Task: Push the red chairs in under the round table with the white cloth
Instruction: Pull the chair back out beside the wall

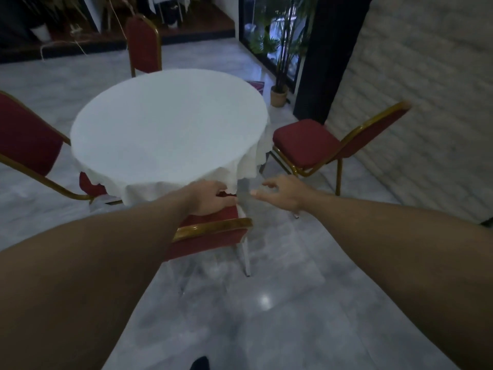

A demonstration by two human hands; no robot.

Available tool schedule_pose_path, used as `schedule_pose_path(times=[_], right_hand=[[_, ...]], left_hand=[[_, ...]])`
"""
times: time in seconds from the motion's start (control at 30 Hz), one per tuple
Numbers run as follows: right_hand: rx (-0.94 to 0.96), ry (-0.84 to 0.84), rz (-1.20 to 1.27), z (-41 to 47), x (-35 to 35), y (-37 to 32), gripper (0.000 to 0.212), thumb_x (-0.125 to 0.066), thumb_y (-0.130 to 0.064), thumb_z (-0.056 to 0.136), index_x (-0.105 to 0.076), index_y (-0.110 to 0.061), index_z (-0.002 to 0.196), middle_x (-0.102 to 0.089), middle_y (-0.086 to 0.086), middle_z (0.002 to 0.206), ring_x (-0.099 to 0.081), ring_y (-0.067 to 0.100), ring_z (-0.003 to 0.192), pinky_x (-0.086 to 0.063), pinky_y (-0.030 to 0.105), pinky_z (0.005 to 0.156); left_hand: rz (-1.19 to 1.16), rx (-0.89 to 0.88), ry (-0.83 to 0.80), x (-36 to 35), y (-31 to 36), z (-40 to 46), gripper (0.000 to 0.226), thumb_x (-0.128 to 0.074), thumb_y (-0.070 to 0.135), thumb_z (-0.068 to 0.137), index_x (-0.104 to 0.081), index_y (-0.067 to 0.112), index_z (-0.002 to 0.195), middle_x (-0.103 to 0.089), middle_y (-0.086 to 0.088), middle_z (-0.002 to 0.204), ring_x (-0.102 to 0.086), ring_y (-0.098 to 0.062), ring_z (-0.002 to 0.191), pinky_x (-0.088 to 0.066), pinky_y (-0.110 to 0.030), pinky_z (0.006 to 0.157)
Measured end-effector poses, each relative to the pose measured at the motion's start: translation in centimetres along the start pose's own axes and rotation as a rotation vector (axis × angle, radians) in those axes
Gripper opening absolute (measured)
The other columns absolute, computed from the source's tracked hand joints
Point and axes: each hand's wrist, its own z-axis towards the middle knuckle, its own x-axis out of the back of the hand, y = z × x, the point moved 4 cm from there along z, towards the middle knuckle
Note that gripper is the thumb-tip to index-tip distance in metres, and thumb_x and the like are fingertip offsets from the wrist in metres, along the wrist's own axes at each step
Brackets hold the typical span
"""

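The round table (165,124) with the white cloth stands in the middle. The near red chair (213,231) is directly below me, its seat partly under the cloth hem and its gold-framed back towards me. My left hand (208,198) lies over that seat at the hem with curled fingers; whether it grips anything is unclear. My right hand (282,193) hovers over the floor to the right of that chair, fingers spread, holding nothing. The right red chair (306,145) stands clear of the table. The left red chair (26,137) and the far red chair (144,46) sit at the table's edge.
A white brick wall (426,102) runs close behind the right chair. A potted plant (278,94) stands by a dark pillar (320,62) and a glass door at the back right. A raised dark platform (106,36) lies behind the far chair. The floor is glossy grey tile.
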Motion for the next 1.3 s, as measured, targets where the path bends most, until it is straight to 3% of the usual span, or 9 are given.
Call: schedule_pose_path(times=[0.27, 0.33, 0.4, 0.57, 0.63, 0.73, 0.93, 1.1, 1.3], right_hand=[[-0.033, 0.12, -0.069, -2.6, 8.5, 7.4, 0.113, -0.042, -0.099, 0.076, -0.054, -0.02, 0.156, -0.057, 0.008, 0.157, -0.057, 0.03, 0.137, -0.049, 0.044, 0.109], [-0.032, 0.132, -0.081, -2.7, 10.1, 8.9, 0.105, -0.045, -0.095, 0.082, -0.055, -0.018, 0.154, -0.059, 0.008, 0.154, -0.057, 0.03, 0.137, -0.049, 0.044, 0.108], [-0.044, 0.154, -0.09, -2.5, 12.2, 10.9, 0.096, -0.048, -0.087, 0.09, -0.059, -0.013, 0.15, -0.062, 0.011, 0.151, -0.058, 0.032, 0.135, -0.049, 0.047, 0.11], [-0.112, 0.215, -0.098, -0.8, 16.8, 15.7, 0.106, -0.043, -0.094, 0.084, -0.048, -0.02, 0.16, -0.049, 0.007, 0.165, -0.048, 0.029, 0.148, -0.042, 0.048, 0.118], [-0.128, 0.224, -0.074, -0.1, 18.6, 17.7, 0.103, -0.046, -0.092, 0.086, -0.048, -0.02, 0.16, -0.05, 0.007, 0.164, -0.049, 0.028, 0.148, -0.043, 0.047, 0.118], [-0.183, 0.23, -0.07, 0.8, 21.0, 20.8, 0.107, -0.045, -0.097, 0.081, -0.05, -0.023, 0.158, -0.054, 0.006, 0.16, -0.053, 0.028, 0.144, -0.044, 0.047, 0.116], [-0.269, 0.302, -0.03, 3.6, 27.1, 26.9, 0.114, -0.031, -0.112, 0.06, -0.067, -0.037, 0.138, -0.068, -0.003, 0.139, -0.063, 0.024, 0.126, -0.052, 0.045, 0.104], [-0.299, 0.283, -0.018, 5.9, 30.4, 32.1, 0.132, -0.033, -0.114, 0.056, -0.051, -0.032, 0.158, -0.053, 0.003, 0.162, -0.053, 0.029, 0.144, -0.045, 0.05, 0.115], [-0.248, 0.284, -0.014, 9.7, 34.0, 39.3, 0.131, -0.037, -0.116, 0.052, -0.057, -0.032, 0.151, -0.062, 0.002, 0.152, -0.06, 0.026, 0.134, -0.05, 0.049, 0.111]], left_hand=[[0.089, -0.048, 0.066, 2.0, 10.4, 3.9, 0.086, -0.045, 0.078, 0.086, -0.04, 0.024, 0.153, -0.048, -0.008, 0.154, -0.047, -0.032, 0.137, -0.038, -0.043, 0.111], [0.088, -0.064, 0.065, 2.4, 12.7, 5.3, 0.086, -0.046, 0.079, 0.086, -0.04, 0.025, 0.152, -0.05, -0.006, 0.153, -0.048, -0.03, 0.136, -0.039, -0.043, 0.111], [0.098, -0.08, 0.061, 3.0, 15.4, 7.1, 0.082, -0.047, 0.076, 0.087, -0.043, 0.025, 0.15, -0.052, -0.007, 0.15, -0.05, -0.029, 0.134, -0.04, -0.042, 0.11], [0.121, -0.166, 0.065, 4.9, 21.1, 12.1, 0.066, -0.049, 0.062, 0.096, -0.047, 0.022, 0.147, -0.056, -0.01, 0.145, -0.053, -0.031, 0.13, -0.041, -0.04, 0.105], [0.124, -0.187, 0.044, 5.6, 23.0, 15.0, 0.07, -0.048, 0.068, 0.092, -0.05, 0.022, 0.145, -0.057, -0.01, 0.143, -0.054, -0.031, 0.127, -0.044, -0.041, 0.104], [0.142, -0.224, 0.031, 6.4, 25.0, 19.6, 0.093, -0.039, 0.086, 0.071, -0.055, 0.025, 0.14, -0.059, -0.008, 0.14, -0.057, -0.031, 0.123, -0.046, -0.044, 0.102], [0.191, -0.271, 0.009, 8.9, 31.1, 27.9, 0.081, -0.045, 0.074, 0.09, -0.038, 0.024, 0.154, -0.042, -0.008, 0.158, -0.039, -0.032, 0.143, -0.033, -0.047, 0.116], [0.196, -0.292, -0.009, 9.4, 35.2, 33.6, 0.08, -0.044, 0.075, 0.09, -0.037, 0.026, 0.154, -0.043, -0.005, 0.158, -0.038, -0.03, 0.144, -0.031, -0.049, 0.117], [0.189, -0.259, 0.006, 9.0, 40.3, 39.0, 0.083, -0.044, 0.077, 0.088, -0.038, 0.026, 0.153, -0.042, -0.006, 0.158, -0.038, -0.031, 0.144, -0.032, -0.049, 0.115]])
